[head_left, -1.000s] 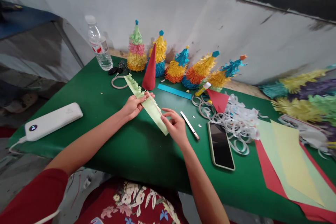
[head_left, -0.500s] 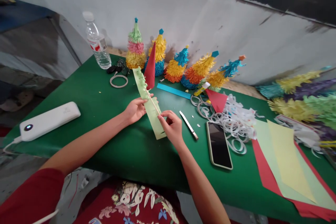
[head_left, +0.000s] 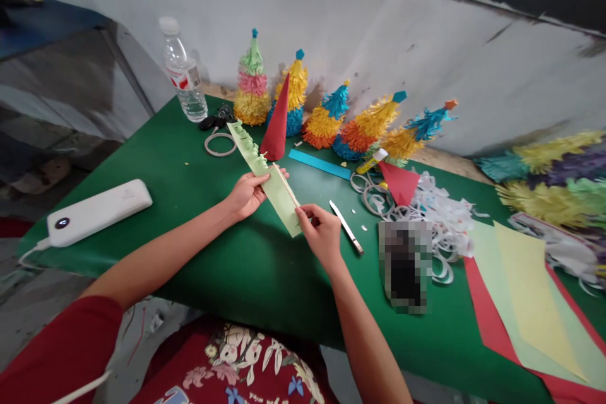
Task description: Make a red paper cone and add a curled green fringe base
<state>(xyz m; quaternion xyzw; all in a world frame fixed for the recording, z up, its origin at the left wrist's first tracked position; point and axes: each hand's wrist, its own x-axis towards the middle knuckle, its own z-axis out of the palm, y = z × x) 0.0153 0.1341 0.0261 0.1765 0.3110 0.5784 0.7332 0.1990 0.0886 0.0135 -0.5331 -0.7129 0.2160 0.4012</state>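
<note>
My left hand [head_left: 249,194] is closed on a light green paper strip [head_left: 280,201], thumb on top and fingers beneath. The strip slants over the table; its far part has a curled, cut fringe along one edge. In my right hand [head_left: 322,230], a thin pale stick [head_left: 286,185] is pinched between thumb and fingers and lies along the strip's right edge. Just beyond the strip stands a plain red paper cone [head_left: 276,129]. A closed cutter-like metal tool [head_left: 346,227] lies right of my right hand.
Fringed paper trees [head_left: 326,123] line the wall. A bottle [head_left: 189,89] and power bank [head_left: 100,213] are on the left. To the right lie a blue strip [head_left: 319,165], glue stick [head_left: 372,161], white paper curls [head_left: 445,214], a pixelated dark object [head_left: 404,268] and coloured sheets [head_left: 530,290].
The strip has tilted, its far end swinging left and its near end rising. The stick now lies at the strip's right edge rather than across it. The whole view has shifted slightly.
</note>
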